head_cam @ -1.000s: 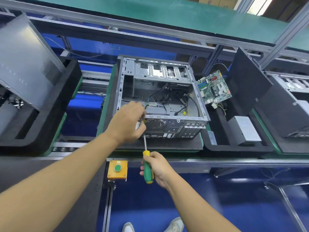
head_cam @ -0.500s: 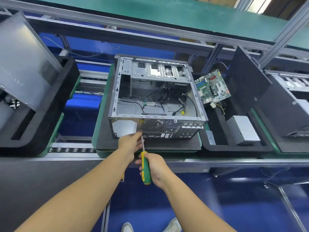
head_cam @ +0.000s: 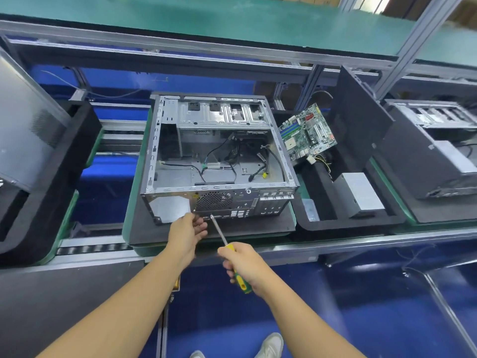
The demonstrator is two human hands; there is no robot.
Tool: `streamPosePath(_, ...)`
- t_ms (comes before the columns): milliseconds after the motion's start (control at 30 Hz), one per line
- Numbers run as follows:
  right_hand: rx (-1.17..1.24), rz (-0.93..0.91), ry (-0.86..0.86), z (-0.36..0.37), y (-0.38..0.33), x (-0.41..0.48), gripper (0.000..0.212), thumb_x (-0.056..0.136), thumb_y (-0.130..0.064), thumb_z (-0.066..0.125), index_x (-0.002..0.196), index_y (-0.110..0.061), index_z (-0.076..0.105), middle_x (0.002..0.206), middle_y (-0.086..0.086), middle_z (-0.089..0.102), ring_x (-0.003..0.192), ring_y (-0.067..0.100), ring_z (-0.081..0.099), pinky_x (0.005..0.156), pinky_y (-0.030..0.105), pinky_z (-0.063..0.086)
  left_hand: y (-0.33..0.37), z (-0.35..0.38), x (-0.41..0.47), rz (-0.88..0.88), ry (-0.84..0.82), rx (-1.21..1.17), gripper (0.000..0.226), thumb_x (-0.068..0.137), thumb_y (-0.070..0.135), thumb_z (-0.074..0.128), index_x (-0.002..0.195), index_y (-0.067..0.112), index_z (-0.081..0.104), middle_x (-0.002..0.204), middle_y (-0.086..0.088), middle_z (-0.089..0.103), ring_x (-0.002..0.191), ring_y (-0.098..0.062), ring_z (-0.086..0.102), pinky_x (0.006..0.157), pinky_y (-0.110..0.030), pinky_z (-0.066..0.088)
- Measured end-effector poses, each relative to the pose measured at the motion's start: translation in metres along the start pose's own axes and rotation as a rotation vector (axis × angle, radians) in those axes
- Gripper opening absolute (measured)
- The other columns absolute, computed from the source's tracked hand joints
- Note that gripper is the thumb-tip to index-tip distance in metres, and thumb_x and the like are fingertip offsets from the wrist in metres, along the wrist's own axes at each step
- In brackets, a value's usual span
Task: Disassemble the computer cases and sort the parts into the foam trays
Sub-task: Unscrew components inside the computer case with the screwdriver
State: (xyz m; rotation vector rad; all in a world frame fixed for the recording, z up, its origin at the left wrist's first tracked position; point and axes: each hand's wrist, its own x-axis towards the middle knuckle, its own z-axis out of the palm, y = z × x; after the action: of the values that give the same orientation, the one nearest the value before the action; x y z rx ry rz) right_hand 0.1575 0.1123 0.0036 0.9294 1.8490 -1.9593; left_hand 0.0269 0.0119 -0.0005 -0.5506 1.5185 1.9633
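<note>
An open grey computer case (head_cam: 219,151) lies on a black foam pad (head_cam: 258,226) on the conveyor, rear panel toward me, with loose cables inside. My right hand (head_cam: 245,264) grips a green and yellow screwdriver (head_cam: 241,282); its tip sits at the lower edge of the rear panel, below the fan grille. My left hand (head_cam: 188,233) hovers just left of the tip with loosely curled fingers, and I see nothing held in it. In the foam tray (head_cam: 343,226) to the right are a green motherboard (head_cam: 307,133) and a silver power supply (head_cam: 361,195).
A black side panel (head_cam: 358,120) leans upright in the right tray. Another case (head_cam: 433,151) sits at the far right. A grey side panel (head_cam: 25,125) leans in the foam tray (head_cam: 64,177) on the left. Metal rails run along the conveyor's near edge.
My left hand came down from the case's top rear edge to the bottom of the rear panel. The screwdriver tilted, its tip now lower on the panel.
</note>
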Motion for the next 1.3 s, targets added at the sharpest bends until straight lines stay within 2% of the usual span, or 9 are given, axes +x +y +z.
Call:
streamPosePath(167, 0.208, -0.179, -0.164, -0.080, -0.004, -0.015, 0.023, 0.088, -0.031, 0.070, 0.074, -0.022, 0.053, 0.057, 0.001, 0.043, 0.048, 0.016, 0.041, 0.049, 0.029, 0.044, -0.027, 0.030, -0.016, -0.103, -0.254, 0.420, 0.025, 0.094, 0.012, 0.034, 0.071, 0.015, 0.044, 0.055, 0.000, 0.035, 0.048, -0.017, 0.034, 0.050, -0.029, 0.031)
streamPosePath(267, 0.285, -0.178, 0.050, -0.145, -0.018, -0.011, 0.027, 0.091, -0.027, 0.069, 0.069, -0.021, 0.055, 0.058, 0.004, 0.046, 0.045, 0.016, 0.040, 0.046, 0.029, 0.043, -0.048, 0.072, -0.023, -0.073, -0.457, 0.605, 0.025, 0.093, 0.014, 0.041, 0.072, 0.011, 0.054, 0.054, 0.000, 0.040, 0.045, -0.016, 0.039, 0.047, -0.027, 0.039)
streamPosePath(400, 0.094, -0.132, 0.427, -0.232, -0.038, 0.017, 0.017, 0.096, -0.010, 0.061, 0.079, -0.011, 0.060, 0.064, 0.008, 0.054, 0.041, 0.014, 0.044, 0.041, 0.026, 0.043, -0.070, 0.144, -0.022, 0.080, -0.589, 0.754, 0.023, 0.097, 0.018, 0.052, 0.084, 0.007, 0.067, 0.064, 0.001, 0.060, 0.056, -0.012, 0.056, 0.052, -0.027, 0.048)
streamPosePath(500, -0.112, -0.065, 0.495, -0.277, -0.047, 0.051, 0.014, 0.091, 0.000, 0.057, 0.083, -0.011, 0.063, 0.066, 0.006, 0.058, 0.040, 0.015, 0.048, 0.041, 0.025, 0.045, -0.082, 0.197, -0.012, 0.159, -0.479, 0.778, 0.014, 0.095, 0.019, 0.058, 0.089, 0.015, 0.070, 0.072, 0.003, 0.070, 0.062, -0.008, 0.062, 0.062, -0.027, 0.054)
streamPosePath(633, -0.470, -0.016, 0.365, -0.308, -0.056, 0.100, 0.019, 0.082, 0.006, 0.053, 0.074, -0.011, 0.051, 0.068, 0.012, 0.054, 0.056, 0.030, 0.062, 0.056, 0.038, 0.054, -0.114, 0.242, -0.006, 0.266, -0.363, 0.938, 0.017, 0.096, 0.020, 0.057, 0.082, 0.026, 0.067, 0.070, 0.008, 0.069, 0.064, -0.008, 0.064, 0.070, -0.032, 0.055)
streamPosePath(767, -0.778, 0.031, 0.218, -0.320, -0.054, 0.144, 0.019, 0.084, -0.002, 0.056, 0.071, -0.012, 0.047, 0.079, 0.014, 0.059, 0.076, 0.031, 0.062, 0.063, 0.035, 0.047, -0.140, 0.267, 0.004, 0.306, -0.256, 1.005, 0.025, 0.096, 0.026, 0.055, 0.072, 0.030, 0.061, 0.065, 0.012, 0.067, 0.065, -0.005, 0.063, 0.069, -0.032, 0.053)
streamPosePath(967, -0.776, 0.101, 0.129, -0.325, -0.038, 0.177, 0.019, 0.090, -0.015, 0.061, 0.073, -0.012, 0.053, 0.081, 0.012, 0.060, 0.075, 0.027, 0.053, 0.064, 0.029, 0.041, -0.142, 0.282, 0.024, 0.294, -0.118, 1.030, 0.017, 0.095, 0.025, 0.059, 0.079, 0.027, 0.065, 0.064, 0.009, 0.066, 0.064, -0.007, 0.061, 0.066, -0.029, 0.051)
streamPosePath(1167, -0.808, 0.084, 0.099, -0.328, -0.038, 0.180, 0.021, 0.095, -0.023, 0.056, 0.109, -0.007, 0.058, 0.109, 0.016, 0.067, 0.095, 0.034, 0.064, 0.080, 0.034, 0.051, -0.145, 0.291, 0.031, 0.298, -0.008, 1.065, 0.018, 0.095, 0.024, 0.060, 0.078, 0.028, 0.064, 0.065, 0.009, 0.063, 0.062, -0.003, 0.056, 0.054, -0.015, 0.039)
streamPosePath(1300, -0.776, 0.075, 0.081, -0.331, -0.047, 0.177, 0.021, 0.099, -0.029, 0.050, 0.109, -0.011, 0.051, 0.113, 0.019, 0.068, 0.099, 0.035, 0.067, 0.085, 0.040, 0.054, -0.140, 0.296, 0.029, 0.308, 0.021, 1.168, 0.016, 0.097, 0.027, 0.057, 0.083, 0.026, 0.064, 0.076, 0.009, 0.064, 0.068, -0.007, 0.057, 0.059, -0.025, 0.043)
